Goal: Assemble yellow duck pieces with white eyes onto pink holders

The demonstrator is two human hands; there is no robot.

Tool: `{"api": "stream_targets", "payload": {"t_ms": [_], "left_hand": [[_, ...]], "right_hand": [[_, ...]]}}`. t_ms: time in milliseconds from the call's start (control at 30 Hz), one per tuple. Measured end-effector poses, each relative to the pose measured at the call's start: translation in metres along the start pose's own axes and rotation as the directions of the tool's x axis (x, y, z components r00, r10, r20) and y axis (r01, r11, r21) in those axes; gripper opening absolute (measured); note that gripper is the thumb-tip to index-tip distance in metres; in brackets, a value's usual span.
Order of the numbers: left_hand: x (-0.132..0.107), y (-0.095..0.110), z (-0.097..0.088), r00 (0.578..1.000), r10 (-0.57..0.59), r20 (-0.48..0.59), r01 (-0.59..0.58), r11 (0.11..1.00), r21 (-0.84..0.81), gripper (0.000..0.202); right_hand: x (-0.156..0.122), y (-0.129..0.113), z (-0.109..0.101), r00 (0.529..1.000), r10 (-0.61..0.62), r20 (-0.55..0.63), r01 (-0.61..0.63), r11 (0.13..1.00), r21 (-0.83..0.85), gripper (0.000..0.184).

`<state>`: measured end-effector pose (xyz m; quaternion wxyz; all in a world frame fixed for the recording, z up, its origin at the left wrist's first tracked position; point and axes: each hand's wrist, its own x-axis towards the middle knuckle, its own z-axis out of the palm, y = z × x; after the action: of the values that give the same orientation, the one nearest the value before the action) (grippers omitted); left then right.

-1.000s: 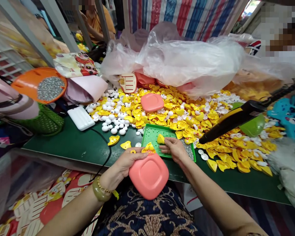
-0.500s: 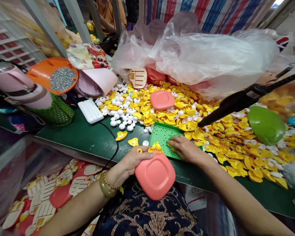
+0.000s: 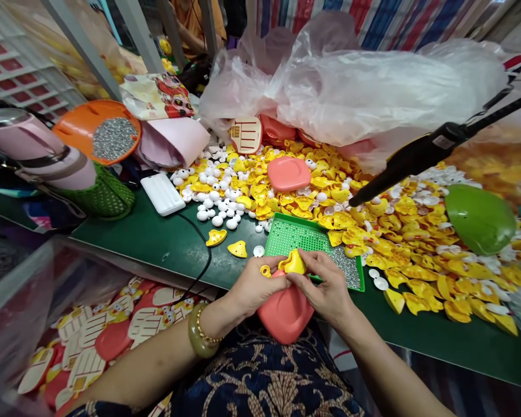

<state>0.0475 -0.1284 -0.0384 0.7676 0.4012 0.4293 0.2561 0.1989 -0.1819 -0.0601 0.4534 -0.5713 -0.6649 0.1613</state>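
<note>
Our right hand (image 3: 325, 289) has left the green tray (image 3: 286, 237), its grip now pinched on a yellow piece (image 3: 294, 263) at the near edge of the counter (image 3: 156, 243). The piece touches the top of the pink shell (image 3: 284, 315), clamped in the grip of our left hand (image 3: 252, 286): the two parts now meet.

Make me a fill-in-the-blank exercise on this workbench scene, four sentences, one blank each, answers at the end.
1. The left hand and the right hand together hold a square plastic shell whose colour is ____.
2. The small plastic piece pinched at the shell's top edge by the right hand is ____.
3. Just behind the hands, the perforated tray on the table is ____.
4. The bangle is worn on the ____ wrist.

Missing words: pink; yellow; green; left.
</note>
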Motion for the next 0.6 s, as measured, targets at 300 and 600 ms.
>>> {"api": "stream_targets", "payload": {"t_ms": [300,600], "left_hand": [[-0.003,-0.009,0.002,0.986,0.141,0.087,-0.158,0.959,0.237,0.024],[-0.014,0.009,0.008,0.960,0.262,0.098,-0.279,0.876,0.393,0.027]], "right_hand": [[-0.017,0.010,0.003,0.999,0.033,-0.038,-0.034,0.999,-0.022,0.041],[-0.004,0.000,-0.006,0.849,0.459,0.261,-0.516,0.618,0.593,0.022]]}}
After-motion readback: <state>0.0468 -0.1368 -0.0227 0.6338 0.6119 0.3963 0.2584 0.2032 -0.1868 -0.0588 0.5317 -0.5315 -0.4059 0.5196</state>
